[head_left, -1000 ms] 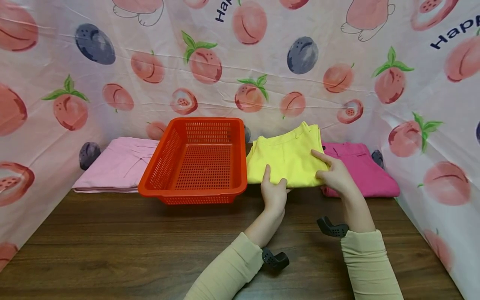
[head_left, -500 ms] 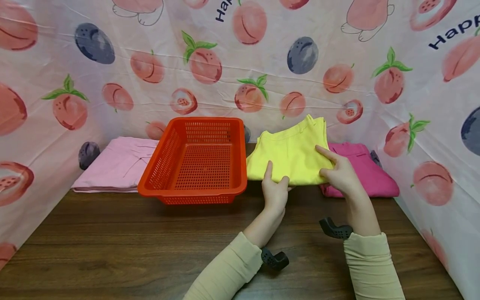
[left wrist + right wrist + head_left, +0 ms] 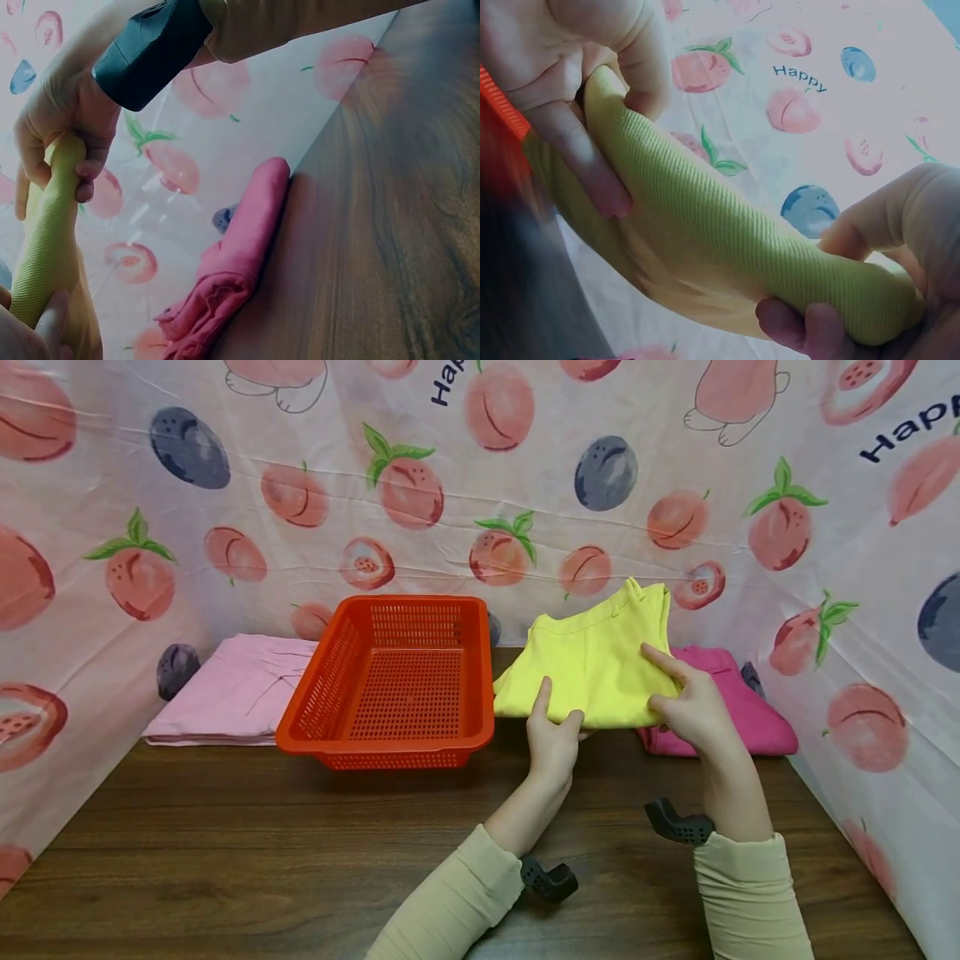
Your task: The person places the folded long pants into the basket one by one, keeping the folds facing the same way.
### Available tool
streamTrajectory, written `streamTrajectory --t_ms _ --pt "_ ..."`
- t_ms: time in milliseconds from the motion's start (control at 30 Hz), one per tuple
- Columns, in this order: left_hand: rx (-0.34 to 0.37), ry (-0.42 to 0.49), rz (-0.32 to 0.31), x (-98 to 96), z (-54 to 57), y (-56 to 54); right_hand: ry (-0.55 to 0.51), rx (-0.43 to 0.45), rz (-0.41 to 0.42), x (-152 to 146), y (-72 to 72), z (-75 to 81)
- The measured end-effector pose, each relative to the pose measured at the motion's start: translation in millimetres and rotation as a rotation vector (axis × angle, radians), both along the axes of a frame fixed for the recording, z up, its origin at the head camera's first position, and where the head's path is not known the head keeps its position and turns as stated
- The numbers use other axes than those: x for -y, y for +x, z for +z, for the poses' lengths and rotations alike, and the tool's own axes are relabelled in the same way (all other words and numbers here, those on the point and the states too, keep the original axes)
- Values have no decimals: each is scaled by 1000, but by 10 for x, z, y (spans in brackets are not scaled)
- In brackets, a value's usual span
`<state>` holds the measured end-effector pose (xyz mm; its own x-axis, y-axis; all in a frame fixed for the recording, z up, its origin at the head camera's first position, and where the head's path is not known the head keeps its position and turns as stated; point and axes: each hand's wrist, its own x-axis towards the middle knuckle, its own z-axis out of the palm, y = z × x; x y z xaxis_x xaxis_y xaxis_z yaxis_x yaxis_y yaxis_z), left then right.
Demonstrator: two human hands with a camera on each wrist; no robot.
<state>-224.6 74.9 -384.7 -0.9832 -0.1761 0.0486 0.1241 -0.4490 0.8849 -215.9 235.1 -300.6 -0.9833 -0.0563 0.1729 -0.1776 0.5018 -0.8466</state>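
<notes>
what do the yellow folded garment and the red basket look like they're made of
Yellow garment: probably cotton-type cloth, matte; fine parallel ridges show in the right wrist view. Exact fiber unclear. Red basket: likely molded plastic, faint sheen; smooth rim and regular perforations.

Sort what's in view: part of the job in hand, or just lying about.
In the job:
yellow folded garment, held by the left hand and right hand
red basket beside it, probably

Apparently lying about:
pale pink garment, left of the basket
magenta garment, right of the yellow one
</notes>
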Motion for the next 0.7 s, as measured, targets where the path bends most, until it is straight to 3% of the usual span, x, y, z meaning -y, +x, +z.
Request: streamTrajectory --t_ms 433,700 --pt "-54 22 -36 20 179 93 3 -100 -21 -14 170 133" --pt "-113 -109 18 96 279 122 -27 -152 -33 27 212 155"
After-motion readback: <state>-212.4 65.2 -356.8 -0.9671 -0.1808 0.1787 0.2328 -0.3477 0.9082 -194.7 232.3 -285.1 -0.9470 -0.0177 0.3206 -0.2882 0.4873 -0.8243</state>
